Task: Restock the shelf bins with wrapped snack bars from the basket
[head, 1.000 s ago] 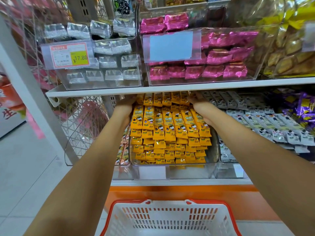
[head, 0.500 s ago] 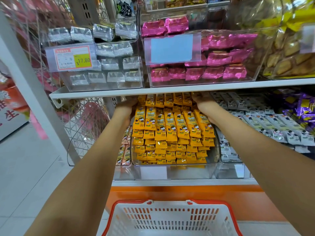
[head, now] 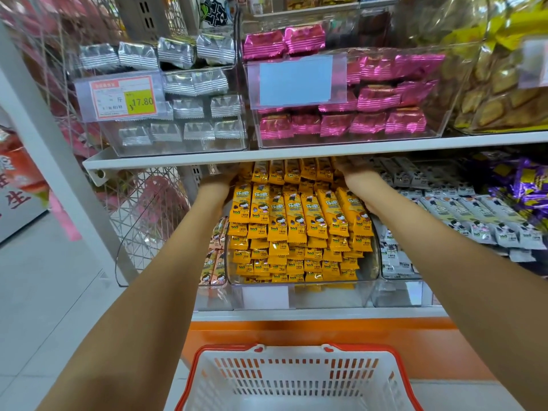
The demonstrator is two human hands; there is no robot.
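A clear bin [head: 299,295] on the lower shelf is heaped with yellow wrapped snack bars [head: 296,221]. My left hand [head: 218,185] presses against the left side of the top rows of bars, far under the upper shelf. My right hand [head: 354,180] presses against their right side. The fingers of both hands are partly hidden under the shelf edge, cupped around the back rows. A white basket with a red rim [head: 296,378] sits below at the bottom middle; the part of its inside that shows holds no bars.
The upper shelf [head: 296,154] carries bins of silver packets [head: 178,114], pink packets [head: 350,123] and yellow-wrapped cakes [head: 504,93]. Grey bars [head: 462,215] and purple packets [head: 522,185] fill bins to the right; peach bars [head: 215,259] sit left. A wire rack [head: 142,215] stands at the left.
Both hands have slid a little deeper under the upper shelf along the sides of the yellow bars. The view has shifted slightly.
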